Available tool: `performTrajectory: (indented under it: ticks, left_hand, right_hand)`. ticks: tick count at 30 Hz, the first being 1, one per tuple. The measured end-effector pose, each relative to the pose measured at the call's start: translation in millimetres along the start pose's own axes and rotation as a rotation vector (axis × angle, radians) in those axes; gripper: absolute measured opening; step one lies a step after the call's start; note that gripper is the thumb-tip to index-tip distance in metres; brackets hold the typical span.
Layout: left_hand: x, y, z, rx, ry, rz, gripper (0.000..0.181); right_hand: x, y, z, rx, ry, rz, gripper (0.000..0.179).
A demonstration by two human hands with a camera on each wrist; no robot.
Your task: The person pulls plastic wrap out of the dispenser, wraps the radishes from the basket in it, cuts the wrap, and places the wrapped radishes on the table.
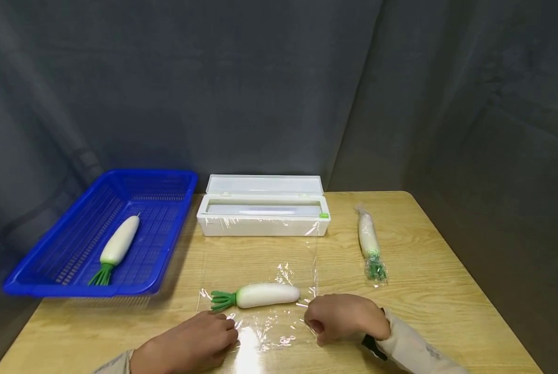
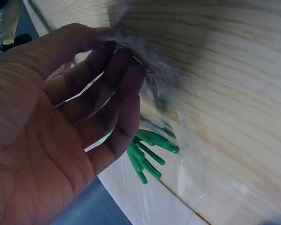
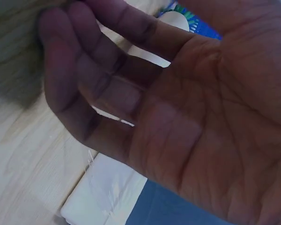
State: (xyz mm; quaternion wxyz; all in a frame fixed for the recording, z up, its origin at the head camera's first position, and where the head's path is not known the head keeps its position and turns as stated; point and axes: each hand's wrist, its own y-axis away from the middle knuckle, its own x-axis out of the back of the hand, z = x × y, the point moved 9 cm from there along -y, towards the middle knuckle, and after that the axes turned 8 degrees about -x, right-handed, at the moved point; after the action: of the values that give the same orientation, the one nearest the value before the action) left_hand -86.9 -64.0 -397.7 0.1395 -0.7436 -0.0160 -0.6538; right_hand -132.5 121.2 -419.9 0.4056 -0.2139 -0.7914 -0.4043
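A white radish with green stalks (image 1: 267, 295) lies crosswise on a clear sheet of cling film (image 1: 265, 327) spread over the table. At the film's near left side, my left hand (image 1: 192, 340) pinches its edge between thumb and fingers; the bunched cling film (image 2: 150, 61) shows in the left wrist view, beside the green stalks (image 2: 147, 152). My right hand (image 1: 346, 317) has its fingers curled at the film's near right corner, just right of the radish tip. In the right wrist view, the fingertips of that hand (image 3: 164, 112) are partly out of frame.
Behind the radish stands a white cling film box (image 1: 265, 226), lid up, the film running from its front. A blue basket (image 1: 171, 244) at the left holds another radish (image 1: 120, 241). A wrapped radish (image 1: 369, 236) lies at the right. Grey curtains (image 1: 260, 93) surround the table.
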Motion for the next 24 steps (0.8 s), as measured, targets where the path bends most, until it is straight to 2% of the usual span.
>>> performTrajectory:
  ticks: [3,9,13,16,20,24]
  left_hand:
    - [-0.4,0.1,-2.7,0.001,0.060,-0.002,0.028]
    - [5.6,3.1,-16.9,0.069,0.244,-0.026,0.025]
    - [17.4,5.4,-25.1,0.085,0.272,0.008,0.025]
    - [23.4,6.6,-31.8,0.111,0.289,0.017,0.022]
    - [28.8,6.2,-41.9,0.170,0.369,0.007,0.019]
    - [35.8,4.2,-51.6,0.192,0.420,0.017,0.016]
  right_hand:
    - [2,0.3,-1,0.028,-0.004,-0.001,0.039]
    - [4,1.1,2,0.017,-0.017,-0.020,0.036]
    - [9,1.3,2,0.016,-0.012,-0.021,0.033]
    - [15,2.7,2,0.046,-0.022,-0.020,0.032]
    - [26,6.0,2,0.099,-0.051,0.009,0.032]
    - [39,8.2,4,0.137,-0.073,0.043,0.031]
